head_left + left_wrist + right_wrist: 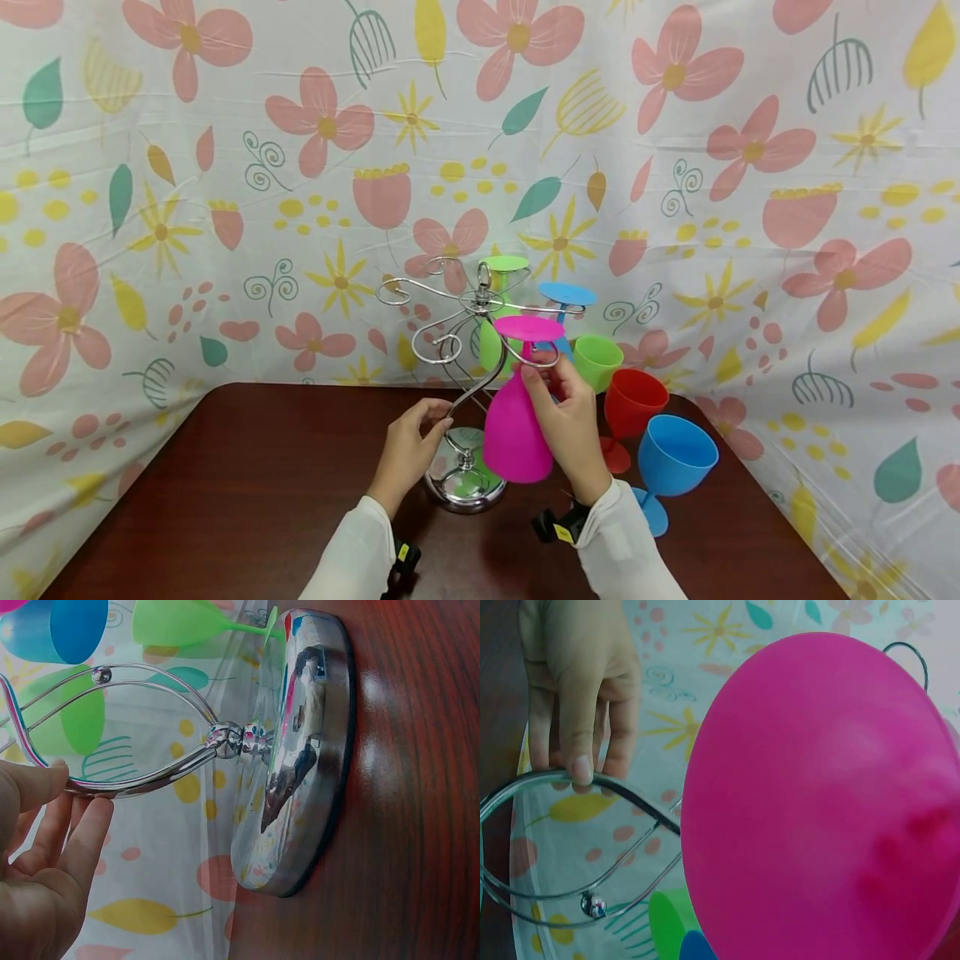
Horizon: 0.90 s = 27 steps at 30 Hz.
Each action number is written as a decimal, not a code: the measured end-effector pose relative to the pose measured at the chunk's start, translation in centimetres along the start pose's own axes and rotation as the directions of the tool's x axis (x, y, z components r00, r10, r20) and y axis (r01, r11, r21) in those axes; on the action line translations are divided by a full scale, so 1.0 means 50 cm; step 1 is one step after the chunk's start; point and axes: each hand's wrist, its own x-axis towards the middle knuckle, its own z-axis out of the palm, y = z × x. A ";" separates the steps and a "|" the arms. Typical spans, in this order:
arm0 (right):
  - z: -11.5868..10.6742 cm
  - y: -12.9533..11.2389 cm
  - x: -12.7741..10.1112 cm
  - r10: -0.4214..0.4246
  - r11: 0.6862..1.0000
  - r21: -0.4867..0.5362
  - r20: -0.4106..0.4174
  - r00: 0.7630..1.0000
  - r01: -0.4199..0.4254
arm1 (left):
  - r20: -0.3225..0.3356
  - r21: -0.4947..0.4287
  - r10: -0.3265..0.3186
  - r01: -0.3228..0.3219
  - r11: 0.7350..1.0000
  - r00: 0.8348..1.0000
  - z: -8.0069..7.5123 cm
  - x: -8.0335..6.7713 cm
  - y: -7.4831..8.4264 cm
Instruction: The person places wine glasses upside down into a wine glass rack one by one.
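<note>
The pink cup (514,433) hangs upside down on the shiny metal rack (465,350), with its flat foot up top in a wire arm and its bowl pointing down. It sits near the middle of the desk (247,483), a bit toward the back edge. The right hand (570,417) has its fingers curled round the cup's thin stem and the top of the bowl. The left hand (408,446) pinches the rack's bent wire stem to hold it steady. The cup looks like plastic, so it is likely light, stiff and a bit slippery, and not easy to break. The stem looks like the best place to hold it. A green cup (504,275) and a blue cup (566,298) hang on the rack too. More cups stand on the desk toward the right edge: green (597,360), red (633,404) and blue (675,458).
</note>
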 end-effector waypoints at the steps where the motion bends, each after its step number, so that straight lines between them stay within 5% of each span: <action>1: 0.001 -0.002 -0.002 -0.002 1.000 0.001 0.009 1.000 0.002 | -0.001 0.001 -0.001 0.001 1.000 1.000 0.000 0.000 0.000; 15: -0.011 -0.006 -0.033 -0.239 0.971 -0.014 -0.001 0.971 0.239 | 0.006 0.008 -0.023 0.023 1.000 1.000 0.001 -0.001 -0.003; 27: -0.021 0.002 -0.036 -0.117 0.992 0.034 -0.015 0.993 0.118 | 0.007 -0.002 -0.025 0.025 1.000 1.000 0.002 -0.004 -0.004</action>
